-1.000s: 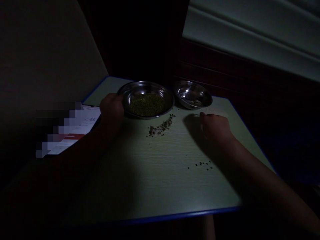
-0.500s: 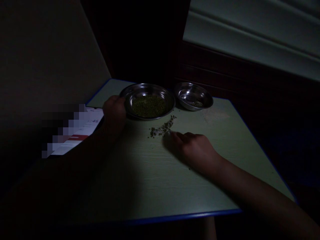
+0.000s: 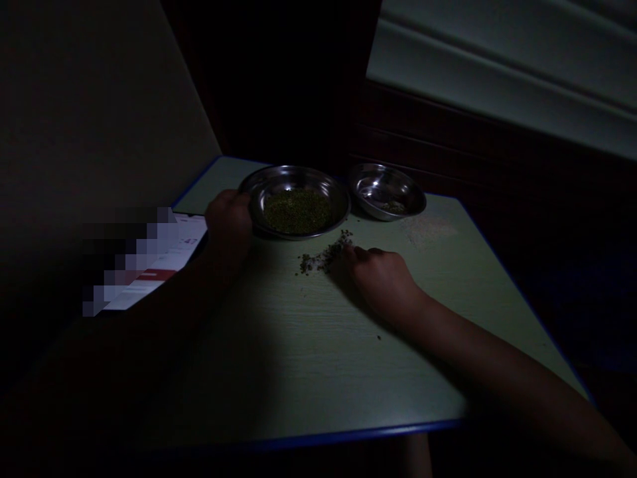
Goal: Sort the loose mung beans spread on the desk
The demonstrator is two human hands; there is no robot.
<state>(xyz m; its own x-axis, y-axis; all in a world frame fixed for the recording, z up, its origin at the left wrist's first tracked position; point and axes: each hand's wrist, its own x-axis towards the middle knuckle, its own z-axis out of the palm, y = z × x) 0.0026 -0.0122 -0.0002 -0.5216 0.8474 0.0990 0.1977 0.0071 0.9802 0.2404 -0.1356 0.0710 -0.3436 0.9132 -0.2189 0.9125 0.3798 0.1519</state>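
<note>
A wide metal bowl (image 3: pixel 328 226) holds a heap of small green beans (image 3: pixel 297 211). At its left rim is my left hand (image 3: pixel 229 219), dark and closed, with the fingers bent onto the edge. In front of the bowl, a narrow strip of dark grains mixed with white bits (image 3: pixel 326 255) lies on the table. My right hand (image 3: pixel 381 279) rests low over the right end of this strip. Its thumb and fingertips are drawn together against the grains, and whatever they pinch is too small and dark to make out.
A smaller metal bowl (image 3: pixel 365 199) with a few grains in it stands at the back right. Pale powder or crumbs (image 3: pixel 428 227) lie beside it. A lit screen (image 3: pixel 172 265) is at the left edge of the blue-edged table (image 3: pixel 318 372). One stray grain (image 3: pixel 379 337) sits nearer me.
My right hand has shifted slightly away from me along the strip of grains, toward its far right end. My left hand stays at the large bowl's rim.
</note>
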